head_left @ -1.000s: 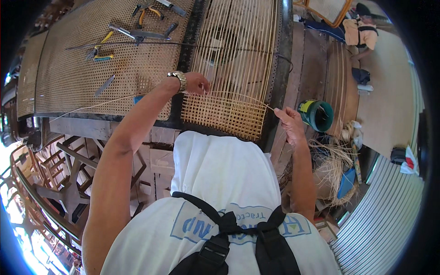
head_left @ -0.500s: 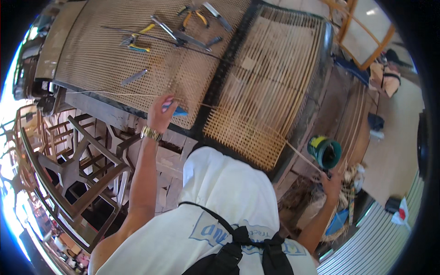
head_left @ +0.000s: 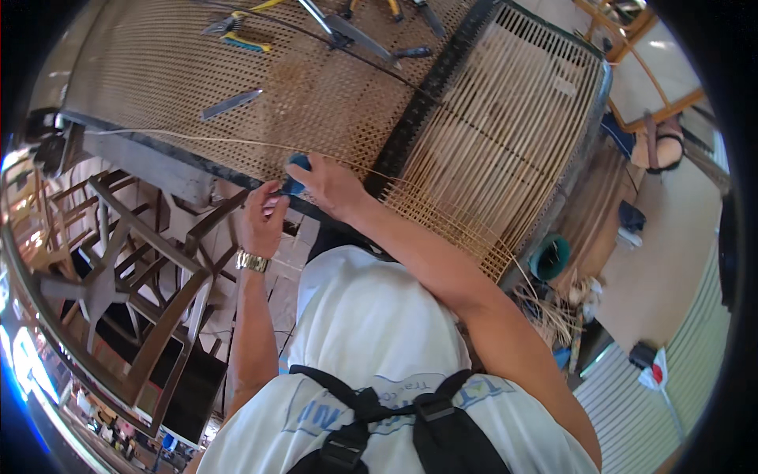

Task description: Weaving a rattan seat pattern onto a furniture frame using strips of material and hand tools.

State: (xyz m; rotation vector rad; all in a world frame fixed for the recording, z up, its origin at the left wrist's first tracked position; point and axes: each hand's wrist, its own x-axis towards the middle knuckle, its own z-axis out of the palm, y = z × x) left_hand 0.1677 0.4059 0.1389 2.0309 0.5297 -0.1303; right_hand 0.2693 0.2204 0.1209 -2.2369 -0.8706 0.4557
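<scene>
Close over the near edge of a woven cane panel [head_left: 316, 103], my two hands are together. My right hand [head_left: 335, 188], its arm reaching across to the left, grips a small dark blue object [head_left: 295, 175] of unclear kind. My left hand [head_left: 263, 217], with a metal watch at the wrist, has its fingers curled beside that object; something pinkish shows among them, too small to name. A long pale cane strand [head_left: 197, 141] runs over the panel just beyond my hands. Rightward lies a second panel of parallel cane strands [head_left: 497, 118], cross-woven at its near end.
A flat metal blade [head_left: 230, 104], yellow-and-blue-handled pliers [head_left: 245, 43] and a knife [head_left: 359, 38] lie on the left panel. Dark wooden chair frames [head_left: 150, 276] are stacked at left. A green bucket [head_left: 550, 257] and loose cane strips [head_left: 553, 308] are at right.
My right hand has come from beside the bucket, where it held the strand's end, across to my left hand. It now grips the blue object that was in my left hand. The view has shifted.
</scene>
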